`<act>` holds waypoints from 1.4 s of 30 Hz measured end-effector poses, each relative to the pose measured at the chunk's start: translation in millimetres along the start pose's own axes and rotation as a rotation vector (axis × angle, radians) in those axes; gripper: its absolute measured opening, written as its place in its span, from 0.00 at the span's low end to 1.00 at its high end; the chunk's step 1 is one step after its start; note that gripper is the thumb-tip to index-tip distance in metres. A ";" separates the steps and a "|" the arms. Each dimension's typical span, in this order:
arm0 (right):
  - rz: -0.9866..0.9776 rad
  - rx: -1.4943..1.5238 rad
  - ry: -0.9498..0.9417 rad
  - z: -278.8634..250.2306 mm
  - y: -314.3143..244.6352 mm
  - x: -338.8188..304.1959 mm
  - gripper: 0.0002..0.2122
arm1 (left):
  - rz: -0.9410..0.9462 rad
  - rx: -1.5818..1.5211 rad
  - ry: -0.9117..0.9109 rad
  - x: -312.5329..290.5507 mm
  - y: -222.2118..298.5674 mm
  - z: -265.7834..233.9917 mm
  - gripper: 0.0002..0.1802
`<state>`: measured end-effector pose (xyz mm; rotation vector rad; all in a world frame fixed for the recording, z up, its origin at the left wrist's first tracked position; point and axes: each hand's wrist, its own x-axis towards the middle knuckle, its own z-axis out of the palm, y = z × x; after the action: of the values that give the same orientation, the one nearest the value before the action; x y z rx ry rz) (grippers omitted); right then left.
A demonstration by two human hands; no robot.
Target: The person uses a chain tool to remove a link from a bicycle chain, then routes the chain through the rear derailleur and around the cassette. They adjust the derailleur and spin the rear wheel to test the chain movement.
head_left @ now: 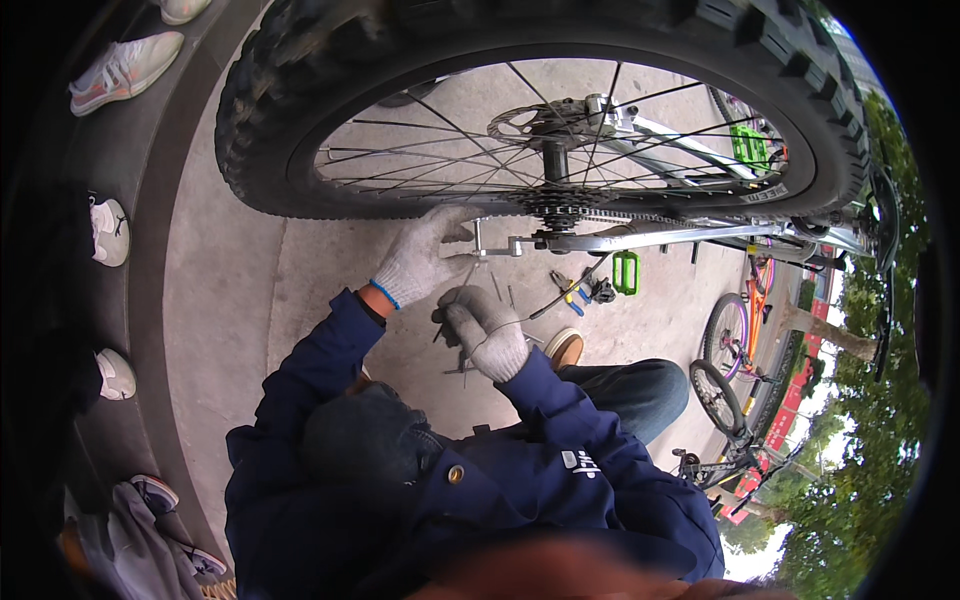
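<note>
A bicycle's rear wheel (345,203) with a knobby tyre stands over the far half of the head view. A silver tool with a crosswise pin, like a derailleur hanger alignment gauge (512,246), sits beside the cassette (553,212). Its outer end is pinched in my gloved left hand (424,255), close to the tyre. My gloved right hand (482,332) is lower, fingers curled; what they hold is hidden. A thin cable (562,298) runs across that glove toward the bike frame. Dark metal parts (449,333) show beside the right fingers, too unclear to name.
Pliers (572,294) with blue and yellow handles lie on the concrete near a green pedal (626,273). Other bicycles (727,350) stand at the right. Feet in shoes (128,72) line the dark kerb (165,400) at the left. A silver frame tube (650,238) extends right.
</note>
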<state>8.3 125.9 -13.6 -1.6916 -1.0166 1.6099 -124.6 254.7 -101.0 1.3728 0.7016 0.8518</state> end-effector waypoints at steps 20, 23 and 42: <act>0.054 0.192 -0.018 9.8 11.4 18.6 0.09 | -0.039 -0.002 0.009 1.9 1.2 -0.4 0.35; 0.057 0.276 0.004 14.9 13.1 21.0 0.10 | -0.051 -0.032 0.003 2.6 1.5 -1.7 0.35; 0.158 0.176 0.103 22.1 -8.7 13.5 0.11 | -0.015 -0.018 -0.086 12.7 -3.4 -13.3 0.36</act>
<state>-15.0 139.8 -15.8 -1.7495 -0.6843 1.6405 -128.6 272.5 -104.9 1.3778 0.6356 0.7805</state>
